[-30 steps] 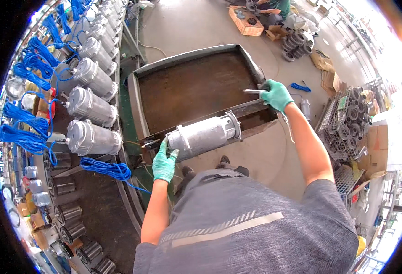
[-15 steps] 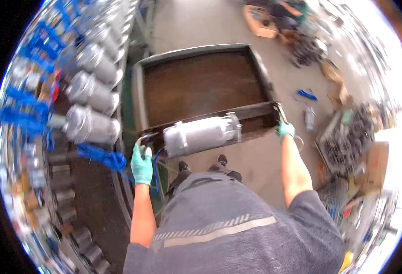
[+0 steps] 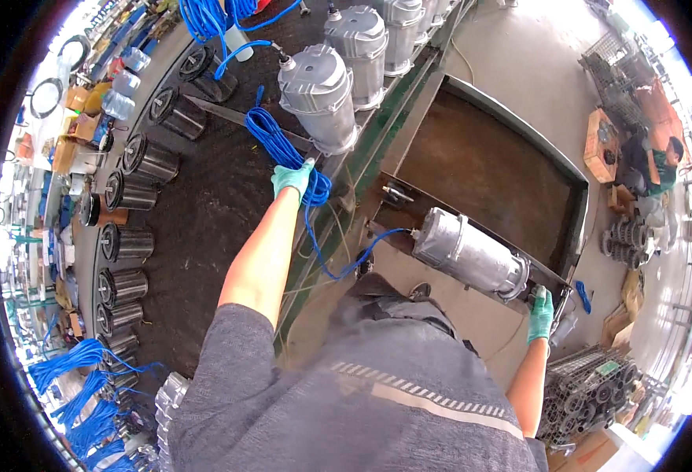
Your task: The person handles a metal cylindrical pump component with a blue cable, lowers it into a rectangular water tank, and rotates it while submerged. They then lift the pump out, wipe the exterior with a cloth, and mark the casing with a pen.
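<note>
Right hand (image 3: 541, 311) is resting half-curled by the tray (image 3: 480, 165) corner, lower right, can't tell if it's gripping; cast grey motor (image 3: 472, 256) is lying mid-right, cable (image 3: 334, 277) already attached; left hand (image 3: 292, 181) is touching the smooth blue coil (image 3: 275, 141), upper left, fingers bending, grip unclear, coil not yet off the gritty bench (image 3: 204, 173)

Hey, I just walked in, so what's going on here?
Someone's green-gloved left hand is on a coil of blue cable at the edge of a dark work surface. The cable runs to a grey metal cylinder lying along the near side of a brown-bottomed tray. The right hand is by the cylinder's right end; its grip is unclear.
</note>
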`<state>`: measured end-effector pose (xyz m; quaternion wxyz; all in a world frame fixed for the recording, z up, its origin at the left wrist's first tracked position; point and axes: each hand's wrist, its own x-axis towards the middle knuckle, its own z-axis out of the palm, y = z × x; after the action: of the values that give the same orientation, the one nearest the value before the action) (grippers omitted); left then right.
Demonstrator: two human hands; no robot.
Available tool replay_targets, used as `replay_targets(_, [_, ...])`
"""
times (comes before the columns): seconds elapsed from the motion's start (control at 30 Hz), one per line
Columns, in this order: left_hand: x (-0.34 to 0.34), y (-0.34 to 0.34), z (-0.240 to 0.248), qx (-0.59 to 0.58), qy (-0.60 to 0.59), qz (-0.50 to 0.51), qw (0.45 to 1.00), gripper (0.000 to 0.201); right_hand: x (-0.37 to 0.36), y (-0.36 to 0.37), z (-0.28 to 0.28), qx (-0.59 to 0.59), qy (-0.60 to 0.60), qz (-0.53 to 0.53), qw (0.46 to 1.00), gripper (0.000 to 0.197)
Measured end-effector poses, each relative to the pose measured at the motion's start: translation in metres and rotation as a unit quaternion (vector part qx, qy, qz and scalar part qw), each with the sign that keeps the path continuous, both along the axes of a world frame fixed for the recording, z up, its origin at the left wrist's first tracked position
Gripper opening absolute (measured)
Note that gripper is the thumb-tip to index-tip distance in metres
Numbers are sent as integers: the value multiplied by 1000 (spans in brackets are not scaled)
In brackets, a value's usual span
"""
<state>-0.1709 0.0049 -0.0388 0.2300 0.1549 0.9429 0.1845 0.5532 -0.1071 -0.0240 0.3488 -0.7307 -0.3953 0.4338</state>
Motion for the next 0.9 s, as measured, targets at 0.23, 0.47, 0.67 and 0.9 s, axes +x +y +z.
replay_targets(0.23, [-39, 14, -30, 161, -204, 87, 962, 35, -23, 46, 20, -59, 21, 149, 987, 53])
replay_targets(0.47, [-4, -94, 130, 448, -346, 34, 824, 27, -4, 89, -6, -212, 147, 183, 949, 51])
replay_targets(0.67, [83, -196, 289, 704, -275, -55, 653, 63, -38, 109, 20, -290, 222, 275, 889, 53])
replay_targets(0.9, [92, -272, 415, 777, -94, -93, 615, 54, -7, 120, -47, -247, 215, 283, 901, 44])
